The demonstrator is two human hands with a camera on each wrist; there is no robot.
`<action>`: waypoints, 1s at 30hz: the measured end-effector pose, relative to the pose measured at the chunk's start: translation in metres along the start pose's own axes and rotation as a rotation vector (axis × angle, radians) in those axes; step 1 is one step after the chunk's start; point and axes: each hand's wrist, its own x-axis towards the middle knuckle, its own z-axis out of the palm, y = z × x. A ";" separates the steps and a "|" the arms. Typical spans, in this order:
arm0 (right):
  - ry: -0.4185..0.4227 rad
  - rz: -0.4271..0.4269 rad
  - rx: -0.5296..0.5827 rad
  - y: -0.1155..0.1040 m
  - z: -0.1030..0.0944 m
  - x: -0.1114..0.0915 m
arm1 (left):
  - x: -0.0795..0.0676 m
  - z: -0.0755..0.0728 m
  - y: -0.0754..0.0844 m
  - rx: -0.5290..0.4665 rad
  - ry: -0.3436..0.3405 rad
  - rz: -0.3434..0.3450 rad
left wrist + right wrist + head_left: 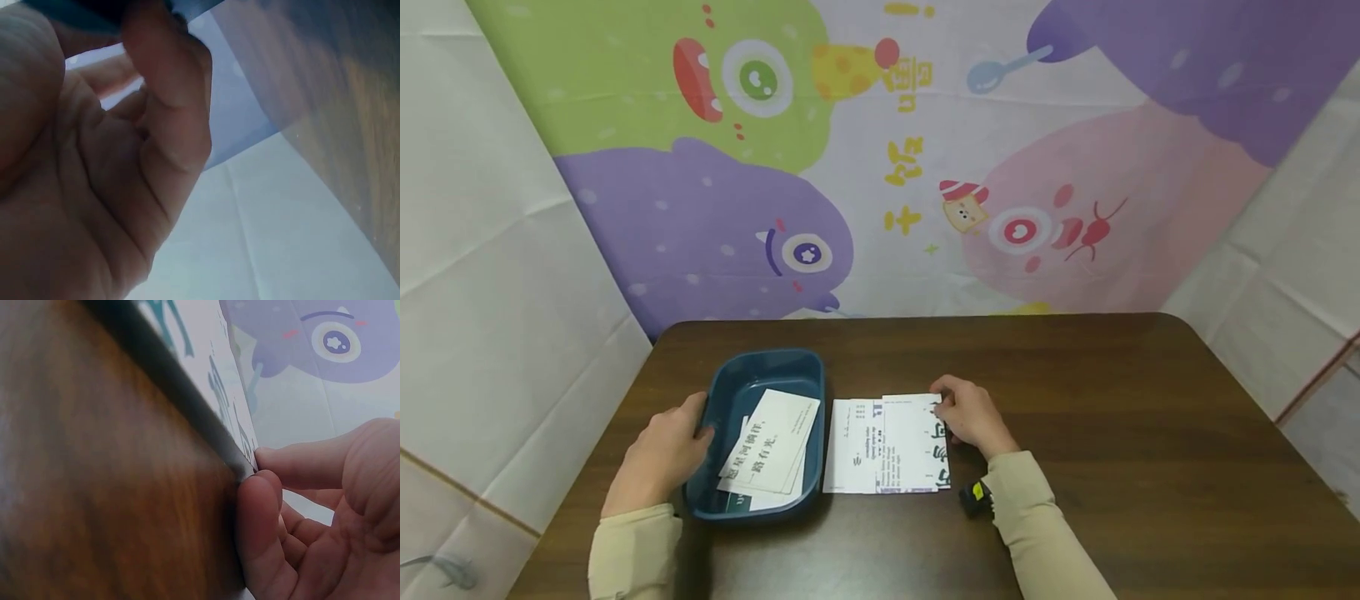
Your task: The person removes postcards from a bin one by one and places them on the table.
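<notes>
My left hand grips the left rim of a dark blue plastic tray, thumb inside and fingers outside. In the left wrist view the hand's curled fingers meet the dark rim at the top. Several white printed cards lie overlapping in the tray. To its right, more printed cards are laid partly over one another on the table. My right hand pinches the far right corner of the rightmost card, which bears large green characters along its edge. The right wrist view shows thumb and fingertip at that card's corner.
The brown wooden table has rounded far corners and stretches off to the right. A black wrist device with a yellow mark sits by the right cuff. A cartoon-printed cloth hangs behind the table, with white sheeting at the sides.
</notes>
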 end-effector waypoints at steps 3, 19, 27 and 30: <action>-0.005 0.001 0.001 0.000 0.000 0.000 | 0.002 0.004 0.000 -0.021 0.018 -0.023; -0.006 0.006 0.008 0.000 0.000 0.002 | 0.013 0.016 -0.019 -0.287 -0.039 -0.061; -0.006 -0.001 0.002 -0.001 0.000 0.002 | 0.013 0.015 -0.022 -0.457 -0.076 -0.118; -0.013 0.000 0.001 -0.001 -0.001 0.002 | 0.012 0.016 -0.023 -0.474 -0.076 -0.132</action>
